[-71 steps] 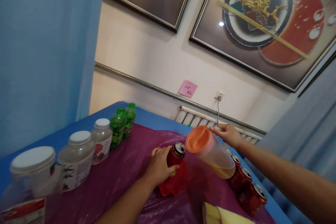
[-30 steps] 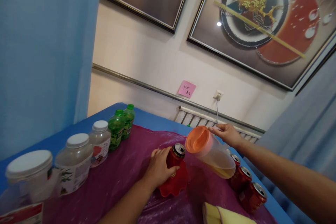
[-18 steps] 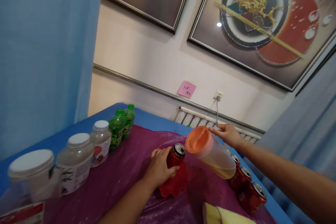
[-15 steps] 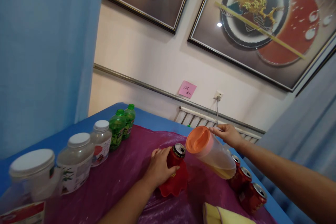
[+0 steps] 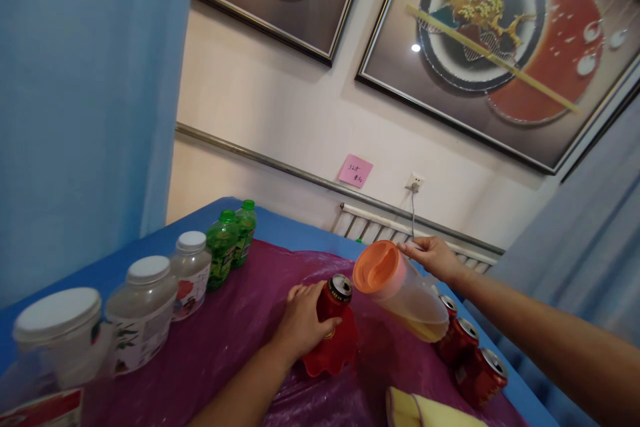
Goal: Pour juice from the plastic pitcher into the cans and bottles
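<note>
A: Where do we have the red can (image 5: 331,302)?
B: Middle of the counter (image 5: 295,230), over a red scalloped piece (image 5: 333,359). Our left hand (image 5: 303,320) covers its lower side, so we can't tell how its base sits.
A: Left grip?
B: Closed around the can, thumb across the front, fingers behind. Metal top faces up, bare to our view.
A: And the jug (image 5: 417,303)?
B: Clear-walled, just right of the can, tilted. Orange lid (image 5: 379,268) points left at the can's top; we can't tell if they touch. Yellowish liquid lies low, at the base end.
A: Right grip?
B: Our right hand (image 5: 434,257) is clasped on the jug's handle, mostly hidden under the fingers.
A: Around these?
B: Glossy purple sheet (image 5: 235,327) underneath. More red cans (image 5: 480,377) in a row beyond the jug, at least three. Folded yellow cloth (image 5: 435,411) at the near edge.
A: Left side?
B: Three white-lidded jars (image 5: 143,320) in line, then two green bottles (image 5: 223,250) at the far end.
A: Behind?
B: Wall with pink note (image 5: 355,171), socket (image 5: 415,181), radiator (image 5: 357,223), two framed pictures (image 5: 480,33). Blue curtains (image 5: 90,107) either side.
</note>
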A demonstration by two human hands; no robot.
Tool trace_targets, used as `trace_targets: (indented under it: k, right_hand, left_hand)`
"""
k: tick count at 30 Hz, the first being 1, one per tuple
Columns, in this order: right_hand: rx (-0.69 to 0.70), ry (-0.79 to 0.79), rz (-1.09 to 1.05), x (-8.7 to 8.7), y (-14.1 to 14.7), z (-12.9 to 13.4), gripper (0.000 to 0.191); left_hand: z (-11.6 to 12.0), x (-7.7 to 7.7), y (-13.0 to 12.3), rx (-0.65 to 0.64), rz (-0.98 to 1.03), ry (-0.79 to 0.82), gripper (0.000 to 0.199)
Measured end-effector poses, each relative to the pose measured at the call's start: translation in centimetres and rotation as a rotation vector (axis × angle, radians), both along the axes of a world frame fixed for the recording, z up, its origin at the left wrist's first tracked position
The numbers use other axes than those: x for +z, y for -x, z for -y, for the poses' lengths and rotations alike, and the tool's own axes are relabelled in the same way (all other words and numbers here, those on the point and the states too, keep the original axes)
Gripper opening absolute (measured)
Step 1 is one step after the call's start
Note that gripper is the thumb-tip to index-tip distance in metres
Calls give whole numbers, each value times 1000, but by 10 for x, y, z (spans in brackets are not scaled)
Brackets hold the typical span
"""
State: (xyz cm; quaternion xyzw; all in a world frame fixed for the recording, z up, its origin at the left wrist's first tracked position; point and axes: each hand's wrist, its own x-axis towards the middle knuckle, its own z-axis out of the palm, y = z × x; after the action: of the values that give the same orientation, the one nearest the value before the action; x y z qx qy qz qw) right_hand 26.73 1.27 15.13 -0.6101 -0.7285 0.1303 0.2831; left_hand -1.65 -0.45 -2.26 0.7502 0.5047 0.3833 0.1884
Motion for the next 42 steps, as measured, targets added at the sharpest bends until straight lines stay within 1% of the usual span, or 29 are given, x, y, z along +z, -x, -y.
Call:
trace_targets:
  k: [9, 13, 22, 37, 42]
  right_hand:
    - [-36, -18, 7, 2, 4, 2, 66]
    - [-35, 5, 1, 3, 6, 3, 65]
    - [-23, 2, 40, 2, 3, 1, 63]
    - [-28, 11, 20, 5, 6, 5, 66]
    - [-33, -10, 21, 4, 8, 6, 68]
  left_hand:
    - [0, -1, 0, -14, 8, -10, 67]
    - [0, -1, 0, -15, 7, -9, 68]
    - [0, -1, -1, -11, 7, -5, 69]
    - [1, 2, 0, -14, 1, 13, 69]
    - [1, 2, -1, -8, 1, 14, 69]
